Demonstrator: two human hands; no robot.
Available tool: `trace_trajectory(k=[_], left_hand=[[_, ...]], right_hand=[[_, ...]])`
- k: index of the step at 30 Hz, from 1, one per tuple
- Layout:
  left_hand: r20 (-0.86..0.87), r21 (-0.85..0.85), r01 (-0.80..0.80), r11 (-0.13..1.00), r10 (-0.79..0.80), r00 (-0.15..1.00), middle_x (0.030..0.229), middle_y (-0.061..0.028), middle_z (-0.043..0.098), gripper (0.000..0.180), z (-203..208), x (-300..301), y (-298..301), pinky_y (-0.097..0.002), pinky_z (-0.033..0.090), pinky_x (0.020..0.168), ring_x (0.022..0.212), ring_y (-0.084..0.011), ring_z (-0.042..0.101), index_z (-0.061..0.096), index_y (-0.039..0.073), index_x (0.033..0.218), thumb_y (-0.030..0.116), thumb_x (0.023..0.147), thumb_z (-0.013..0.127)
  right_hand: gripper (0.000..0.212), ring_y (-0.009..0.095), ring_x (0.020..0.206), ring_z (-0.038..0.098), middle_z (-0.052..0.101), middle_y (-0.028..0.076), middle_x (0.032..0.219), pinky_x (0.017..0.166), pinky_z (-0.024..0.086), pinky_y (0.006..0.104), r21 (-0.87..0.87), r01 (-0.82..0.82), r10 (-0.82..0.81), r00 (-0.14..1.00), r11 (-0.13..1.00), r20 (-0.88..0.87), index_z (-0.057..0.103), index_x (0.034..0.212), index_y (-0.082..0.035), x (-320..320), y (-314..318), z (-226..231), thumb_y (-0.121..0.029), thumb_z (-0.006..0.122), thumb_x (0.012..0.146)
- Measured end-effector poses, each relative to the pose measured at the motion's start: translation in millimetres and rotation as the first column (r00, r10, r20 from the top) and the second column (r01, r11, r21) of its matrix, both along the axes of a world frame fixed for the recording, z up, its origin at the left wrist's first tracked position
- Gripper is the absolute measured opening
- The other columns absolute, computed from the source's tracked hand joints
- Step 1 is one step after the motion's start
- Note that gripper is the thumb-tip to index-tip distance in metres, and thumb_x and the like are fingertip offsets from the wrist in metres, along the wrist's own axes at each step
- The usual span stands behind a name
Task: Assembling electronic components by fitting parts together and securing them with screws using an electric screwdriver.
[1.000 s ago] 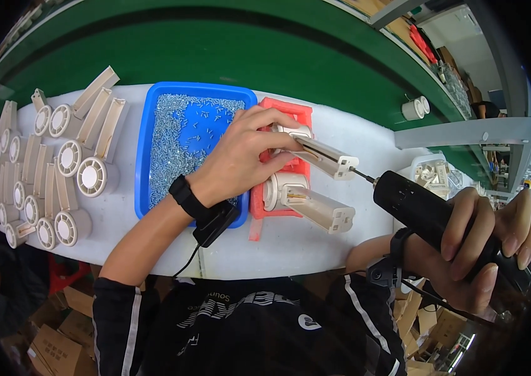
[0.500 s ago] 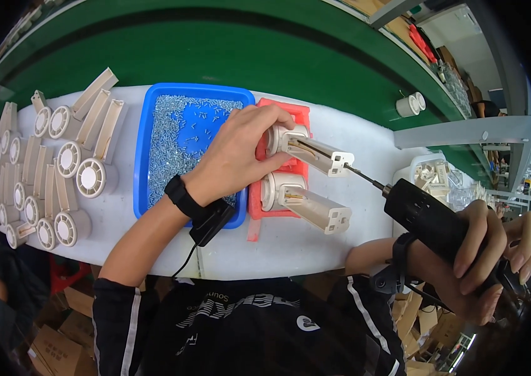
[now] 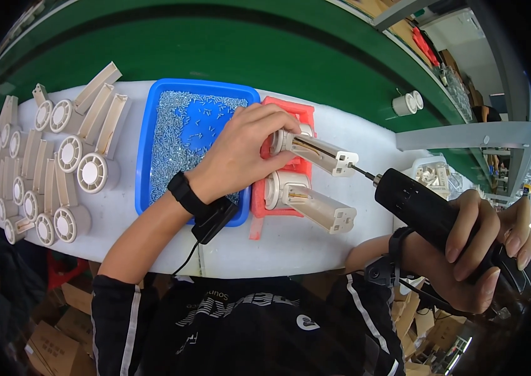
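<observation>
My left hand (image 3: 240, 143) is closed around the round end of a beige plastic housing (image 3: 331, 158), thumb below and fingers above. Thin wires run along its open, trough-like handle. That housing lies in a red holder (image 3: 306, 113). Below it in the same holder sits a second beige housing (image 3: 323, 212), its handle also pointing right. My right hand (image 3: 478, 247) wraps around a black electric screwdriver (image 3: 419, 203). Its bit meets the end face of the upper housing's handle, where the tip is hidden.
A blue tray (image 3: 141, 169) of small silvery screws stands left of the holder. Farther left, several beige housings (image 3: 93, 172) lie in rows. At right are a bin (image 3: 431, 175) of pale parts and a metal post (image 3: 466, 135). A green wall (image 3: 203, 44) runs behind.
The screwdriver has moved in toward the upper housing, and less of its bit shows. My left hand keeps its grip on the housing.
</observation>
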State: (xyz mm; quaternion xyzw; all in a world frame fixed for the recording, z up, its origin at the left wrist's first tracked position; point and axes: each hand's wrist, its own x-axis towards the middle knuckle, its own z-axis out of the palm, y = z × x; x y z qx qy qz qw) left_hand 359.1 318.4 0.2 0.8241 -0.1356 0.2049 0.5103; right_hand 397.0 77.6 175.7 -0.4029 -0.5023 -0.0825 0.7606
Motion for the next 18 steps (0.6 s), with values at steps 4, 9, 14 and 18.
trace_trajectory(k=[4,9,14,18], left_hand=[[-0.012,0.007,-0.002,1.000,0.002,1.000,0.108,-0.0052,0.068,0.032,3.2,-1.0,0.8,-0.0384,0.045,0.088,0.101,-0.0267,0.063,0.067,0.008,0.107,0.008,0.078,0.080],[-0.035,0.015,-0.003,1.000,0.003,0.999,0.110,-0.0075,0.070,0.035,5.6,-1.9,2.2,-0.0380,0.050,0.091,0.102,-0.0283,0.065,0.068,0.006,0.107,0.004,0.075,0.082],[-0.035,0.018,-0.004,1.000,0.004,0.999,0.110,-0.0077,0.070,0.035,7.2,-2.0,1.5,-0.0379,0.051,0.090,0.102,-0.0282,0.065,0.069,0.006,0.108,0.004,0.076,0.082],[-0.042,0.014,0.002,1.000,-0.002,0.999,0.110,-0.0075,0.071,0.035,6.6,-1.8,2.0,-0.0380,0.051,0.091,0.103,-0.0278,0.065,0.069,0.006,0.108,0.004,0.076,0.082]], right_hand=[[0.046,0.008,0.074,0.059,0.052,0.005,0.100,0.074,0.051,0.0157,-0.028,-0.028,0.028,1.000,0.999,-0.002,0.054,0.113,-0.008,0.8,-2.9,-1.7,-0.022,0.068,0.071],[0.046,0.007,0.070,0.058,0.053,0.005,0.100,0.069,0.051,0.0153,-0.030,0.007,-0.007,1.000,1.000,0.001,0.054,0.113,-0.009,0.0,-1.9,-1.5,-0.022,0.068,0.072],[0.046,0.006,0.065,0.058,0.053,0.004,0.100,0.063,0.050,0.0149,-0.033,0.044,-0.044,0.999,0.998,0.004,0.054,0.114,-0.010,-0.6,-0.4,-0.8,-0.023,0.068,0.072],[0.046,0.005,0.061,0.057,0.053,0.004,0.101,0.059,0.050,0.0146,-0.034,0.075,-0.074,0.997,0.997,0.005,0.054,0.114,-0.011,-1.6,0.7,-0.7,-0.023,0.068,0.072]])
